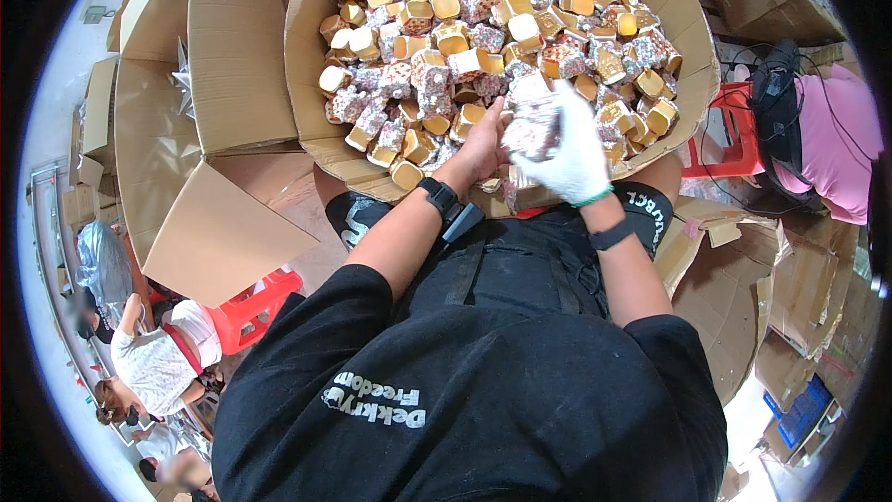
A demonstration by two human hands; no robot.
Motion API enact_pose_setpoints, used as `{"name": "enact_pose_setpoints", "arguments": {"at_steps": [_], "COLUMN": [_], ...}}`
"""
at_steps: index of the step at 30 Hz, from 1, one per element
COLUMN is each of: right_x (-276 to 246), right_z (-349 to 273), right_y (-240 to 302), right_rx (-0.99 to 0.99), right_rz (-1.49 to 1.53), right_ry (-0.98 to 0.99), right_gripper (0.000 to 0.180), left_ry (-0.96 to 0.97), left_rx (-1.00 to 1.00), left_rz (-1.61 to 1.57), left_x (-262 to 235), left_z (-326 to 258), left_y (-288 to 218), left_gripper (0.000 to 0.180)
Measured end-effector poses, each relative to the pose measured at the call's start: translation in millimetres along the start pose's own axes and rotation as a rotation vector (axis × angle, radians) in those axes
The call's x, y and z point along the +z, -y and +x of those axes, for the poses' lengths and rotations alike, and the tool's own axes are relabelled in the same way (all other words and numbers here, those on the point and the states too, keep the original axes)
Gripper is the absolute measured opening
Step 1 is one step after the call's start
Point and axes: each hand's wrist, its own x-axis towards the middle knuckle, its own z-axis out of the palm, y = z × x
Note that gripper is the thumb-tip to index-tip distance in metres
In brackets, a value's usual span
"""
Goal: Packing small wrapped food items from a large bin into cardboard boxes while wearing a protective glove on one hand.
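Observation:
A small house-shaped piece [533, 127], speckled white and red and blurred by motion, is between my hands over the near side of the carton. My right hand [569, 153], in a white knitted glove, grips it from the right. From the left, my bare left hand [478, 141] has its thumb and fingers closed against it; some fingers are hidden. Just beyond lie many similar pieces [432, 84], heaped in a large open cardboard box [316, 46]. They have glittery, frosted walls and shiny gold or cream undersides.
Tall cardboard flaps [243, 51] stand at the left, with a silver star [184, 79] behind. Red plastic stools [249, 314] [734, 135] are on both sides. Co-workers [153, 363] sit at lower left; someone in pink [841, 139] is at right. Flattened cartons [725, 307] lie at right.

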Motion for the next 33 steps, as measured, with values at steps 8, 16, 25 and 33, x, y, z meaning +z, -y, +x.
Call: {"name": "enact_pose_setpoints", "arguments": {"at_steps": [8, 16, 25, 33], "right_x": [-189, -317, -277, -142], "right_z": [-68, -248, -230, -34], "right_y": [-69, -77, -102, -62], "right_rx": [0.495, 1.252, 1.218, 0.344], "right_rz": [0.067, -0.585, -0.642, -0.474], "right_ry": [-0.760, -0.904, -0.109, -0.261], "right_gripper": [0.061, 0.057, 0.047, 0.024], "left_ry": [0.117, 0.038, -0.459, -0.950], "left_rx": [-0.015, 0.161, 1.234, 0.686], "left_rz": [0.590, 1.308, 1.347, 1.755], "left_x": [-1, 21, 12, -59], "left_z": [8, -18, -45, -34], "left_y": [18, 9, -37, -50], "left_gripper": [0.030, 0.034, 0.028, 0.075]}}
